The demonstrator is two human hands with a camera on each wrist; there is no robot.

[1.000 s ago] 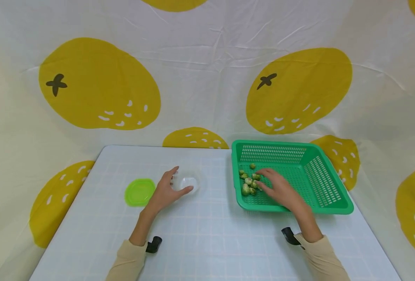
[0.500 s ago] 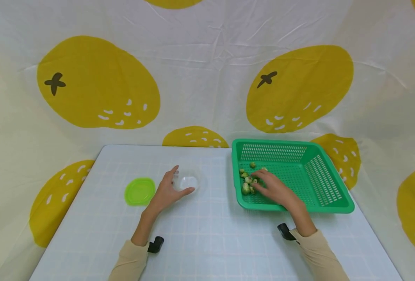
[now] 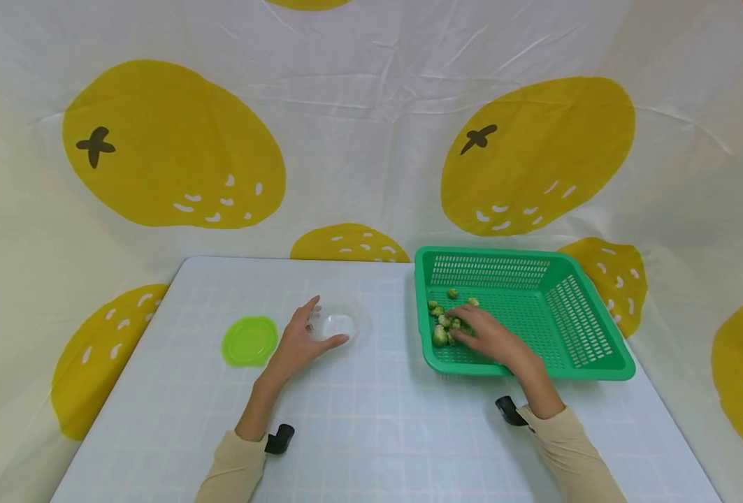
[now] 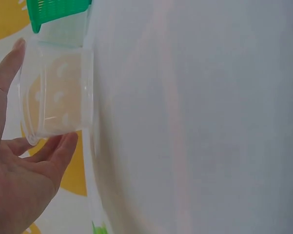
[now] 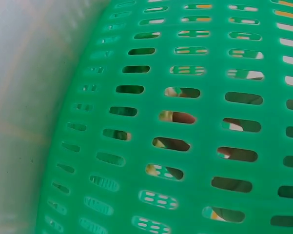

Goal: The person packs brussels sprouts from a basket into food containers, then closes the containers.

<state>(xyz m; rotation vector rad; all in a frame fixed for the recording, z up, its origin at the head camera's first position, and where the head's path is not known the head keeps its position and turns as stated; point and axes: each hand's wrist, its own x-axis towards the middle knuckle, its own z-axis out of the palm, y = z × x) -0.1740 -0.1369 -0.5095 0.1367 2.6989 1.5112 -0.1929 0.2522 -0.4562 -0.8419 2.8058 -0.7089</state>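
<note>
My left hand (image 3: 300,344) holds a clear plastic container (image 3: 336,325) on the table, fingers on its far side and thumb on its near side. In the left wrist view the thumb and fingers of that hand (image 4: 29,170) span the see-through container (image 4: 63,95) near its rim. My right hand (image 3: 487,339) reaches into a green basket (image 3: 572,377). Its thumb and fingers close around a Brussels sprout (image 3: 456,323) among several others (image 3: 439,336) at the basket's left side. The right wrist view shows mostly the slotted basket wall (image 5: 209,136), with fingers and sprouts partly visible through the slots.
A bright green lid (image 3: 249,341) lies flat on the table to the left of the container. The pale checked table (image 3: 371,433) ends at a hanging cloth (image 3: 358,154) printed with yellow fruit. Two sprouts sit farther back in the basket, one (image 3: 452,293) nearer the corner.
My right hand has moved left and lower onto the sprouts, uncovering one behind the fingers; it has barely moved in the last half second. My left hand stays at the container.
</note>
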